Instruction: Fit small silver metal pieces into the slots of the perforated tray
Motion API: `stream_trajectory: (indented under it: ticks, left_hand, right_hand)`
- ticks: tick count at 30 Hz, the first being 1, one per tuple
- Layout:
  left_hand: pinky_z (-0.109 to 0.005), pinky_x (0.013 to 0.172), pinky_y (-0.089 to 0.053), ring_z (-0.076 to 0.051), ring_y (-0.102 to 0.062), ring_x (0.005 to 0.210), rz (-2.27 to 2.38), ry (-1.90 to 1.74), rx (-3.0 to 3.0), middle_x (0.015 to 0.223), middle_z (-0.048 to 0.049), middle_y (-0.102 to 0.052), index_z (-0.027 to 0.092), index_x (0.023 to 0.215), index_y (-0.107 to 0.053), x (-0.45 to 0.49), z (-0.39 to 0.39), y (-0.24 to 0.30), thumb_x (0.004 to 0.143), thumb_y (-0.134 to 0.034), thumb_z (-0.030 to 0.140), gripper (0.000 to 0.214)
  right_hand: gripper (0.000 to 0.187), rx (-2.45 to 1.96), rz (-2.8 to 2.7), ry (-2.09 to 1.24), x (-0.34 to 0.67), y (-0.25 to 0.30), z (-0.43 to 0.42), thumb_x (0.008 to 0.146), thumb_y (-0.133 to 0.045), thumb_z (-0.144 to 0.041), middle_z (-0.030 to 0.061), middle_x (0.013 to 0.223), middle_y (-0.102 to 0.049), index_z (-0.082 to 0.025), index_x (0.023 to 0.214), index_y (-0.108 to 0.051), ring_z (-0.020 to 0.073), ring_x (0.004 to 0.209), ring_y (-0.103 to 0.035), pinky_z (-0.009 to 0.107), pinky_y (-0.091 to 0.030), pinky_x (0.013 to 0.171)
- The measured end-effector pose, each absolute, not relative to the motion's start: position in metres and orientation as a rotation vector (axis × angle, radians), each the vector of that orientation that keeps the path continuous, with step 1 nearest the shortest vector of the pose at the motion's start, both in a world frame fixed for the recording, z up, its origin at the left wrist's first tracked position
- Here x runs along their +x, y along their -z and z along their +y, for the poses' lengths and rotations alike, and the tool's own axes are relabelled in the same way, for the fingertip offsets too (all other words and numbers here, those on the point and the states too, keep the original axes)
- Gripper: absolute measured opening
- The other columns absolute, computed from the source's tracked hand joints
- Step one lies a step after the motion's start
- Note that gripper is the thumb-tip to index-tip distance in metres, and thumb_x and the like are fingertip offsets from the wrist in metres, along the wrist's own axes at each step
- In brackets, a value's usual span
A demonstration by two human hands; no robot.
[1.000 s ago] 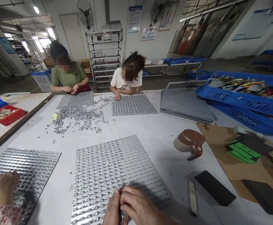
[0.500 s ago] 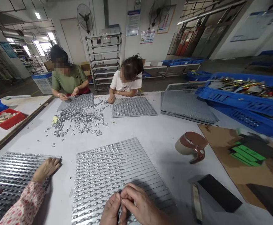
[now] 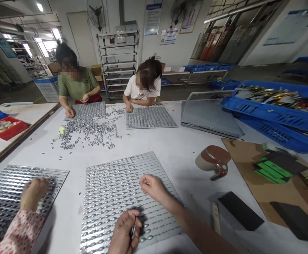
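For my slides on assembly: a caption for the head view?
Right hand over a dimpled metal tray, left hand pinching small pieces, co-workers around.

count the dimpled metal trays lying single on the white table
4: one under the person's hands, one at near left under a co-worker's hand, two at the far side before the seated workers. The grey stack may hold more.

Bare table (image 3: 175,148) beyond tray (image 3: 122,190) – free; cup (image 3: 212,161) blocks rt, co-worker's hand (image 3: 34,192) crowds lt.
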State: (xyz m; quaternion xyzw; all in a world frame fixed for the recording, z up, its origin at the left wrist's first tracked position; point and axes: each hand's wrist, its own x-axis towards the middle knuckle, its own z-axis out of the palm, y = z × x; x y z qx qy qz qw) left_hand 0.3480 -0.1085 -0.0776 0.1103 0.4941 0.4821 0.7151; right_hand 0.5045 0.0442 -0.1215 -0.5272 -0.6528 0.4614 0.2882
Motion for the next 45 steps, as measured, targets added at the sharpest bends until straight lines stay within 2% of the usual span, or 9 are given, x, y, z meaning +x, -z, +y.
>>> stream_trajectory:
  ticks: [9,13,16,19,22,29,36,39,45]
  left_hand:
    - [-0.016,0.037,-0.010,-0.001,-0.031,0.039,1.141,-1.075,0.179,0.052,0.0042,-0.058,0.016,0.073,-0.070,0.349,-0.106,0.084,0.048,-0.102,0.063,0.063]
    - [-0.012,0.044,-0.033,-0.003,-0.048,0.052,1.114,-1.152,0.058,0.063,0.0000,-0.065,0.012,0.086,-0.081,0.346,-0.107,0.078,0.041,-0.108,0.050,0.065]
    - [-0.014,0.052,-0.040,-0.005,-0.053,0.061,1.076,-1.207,0.088,0.079,-0.0044,-0.073,0.014,0.094,-0.085,0.347,-0.108,0.065,0.053,-0.107,0.038,0.052]
    - [-0.017,0.046,-0.024,-0.003,-0.035,0.051,1.070,-1.218,0.229,0.063,0.0019,-0.063,0.018,0.085,-0.083,0.350,-0.108,0.057,0.073,-0.097,0.035,0.025]
    - [-0.019,0.046,-0.017,-0.002,-0.028,0.046,1.096,-1.182,0.283,0.053,0.0050,-0.052,0.019,0.077,-0.080,0.354,-0.107,0.059,0.079,-0.093,0.033,0.019]
    - [-0.020,0.053,-0.033,-0.010,-0.054,0.063,1.105,-1.160,0.146,0.086,-0.0072,-0.081,0.020,0.092,-0.083,0.353,-0.107,0.070,0.085,-0.086,0.030,0.012]
    - [-0.020,0.041,-0.014,-0.006,-0.039,0.047,1.153,-1.110,0.252,0.075,-0.0050,-0.077,0.020,0.078,-0.066,0.356,-0.107,0.068,0.064,-0.094,0.065,0.055]
    - [-0.017,0.040,-0.010,-0.002,-0.034,0.043,1.182,-1.061,0.253,0.060,0.0012,-0.065,0.016,0.083,-0.072,0.354,-0.106,0.068,0.053,-0.099,0.066,0.065]
    - [-0.014,0.042,-0.028,-0.004,-0.044,0.049,1.155,-1.143,0.188,0.065,0.0024,-0.064,0.014,0.110,-0.076,0.351,-0.108,0.066,0.052,-0.100,0.065,0.081]
  right_hand:
    - [0.014,-1.448,-1.851,-0.926,0.491,0.125,0.059,0.079,-0.060,-0.013,0.0024,0.071,-0.072,-0.023,0.071,-0.065,0.0206,0.072,-0.068,0.029,-0.051,0.074]
    - [0.008,-1.430,-1.808,-0.917,0.497,0.107,0.041,0.086,-0.061,-0.021,0.0021,0.076,-0.073,-0.023,0.087,-0.069,0.0203,0.071,-0.068,0.028,-0.052,0.070]
    - [0.015,-1.239,-1.836,-1.104,0.503,0.080,0.006,0.095,-0.059,-0.031,0.0018,0.081,-0.075,-0.024,0.090,-0.070,0.0187,0.072,-0.069,0.027,-0.052,0.067]
    - [0.013,-1.096,-1.901,-1.277,0.505,0.057,-0.030,0.093,-0.063,-0.030,0.0006,0.082,-0.076,-0.024,0.088,-0.074,0.0185,0.078,-0.070,0.026,-0.052,0.071]
    - [0.014,-1.134,-1.826,-1.396,0.506,0.057,-0.045,0.093,-0.063,-0.030,-0.0004,0.078,-0.074,-0.024,0.084,-0.072,0.0176,0.074,-0.069,0.025,-0.052,0.067]
    - [0.018,-1.362,-1.742,-1.223,0.512,0.106,0.014,0.092,-0.056,-0.031,0.0001,0.069,-0.070,-0.023,0.082,-0.068,0.0183,0.063,-0.067,0.025,-0.051,0.058]
    - [0.016,-1.447,-1.926,-0.912,0.498,0.123,0.044,0.089,-0.060,-0.021,0.0026,0.075,-0.074,-0.023,0.075,-0.068,0.0194,0.074,-0.068,0.027,-0.049,0.071]
    - [0.012,-1.509,-1.905,-0.869,0.495,0.124,0.046,0.084,-0.062,-0.016,0.0016,0.071,-0.071,-0.023,0.075,-0.066,0.0195,0.070,-0.067,0.027,-0.047,0.070]
    - [0.013,-1.347,-1.867,-0.976,0.503,0.086,0.012,0.094,-0.059,-0.027,-0.0005,0.072,-0.070,-0.023,0.082,-0.065,0.0178,0.068,-0.066,0.026,-0.047,0.066]
